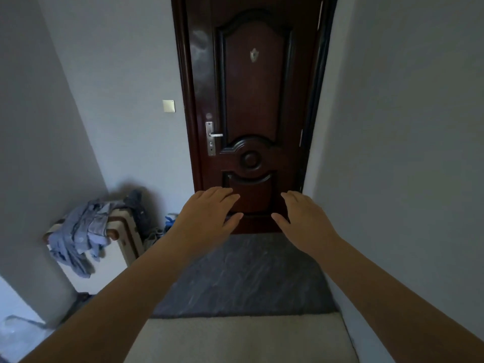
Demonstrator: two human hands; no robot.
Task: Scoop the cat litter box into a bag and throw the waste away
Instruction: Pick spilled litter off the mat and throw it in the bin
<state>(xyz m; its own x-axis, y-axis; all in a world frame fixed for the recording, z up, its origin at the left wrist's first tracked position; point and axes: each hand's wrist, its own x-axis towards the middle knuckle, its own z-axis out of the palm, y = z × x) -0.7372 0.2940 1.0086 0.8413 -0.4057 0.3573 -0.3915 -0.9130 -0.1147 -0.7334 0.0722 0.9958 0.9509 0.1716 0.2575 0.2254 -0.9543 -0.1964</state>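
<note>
I see no litter box, scoop or bag in the head view. My left hand (209, 213) and my right hand (303, 218) are stretched out side by side in front of me, palms down, fingers straight and relaxed, holding nothing. Both hover before the lower panel of a dark brown wooden door (251, 100), which is closed. The door's silver lever handle (213, 136) sits at its left edge, well above my left hand.
A narrow hallway with grey walls on both sides. A dark grey mat (243, 279) lies before the door, a lighter carpet (235, 339) nearer me. At the left stands a white suitcase (123, 237) draped with blue clothes (81, 231). A light switch (168, 106) is left of the door.
</note>
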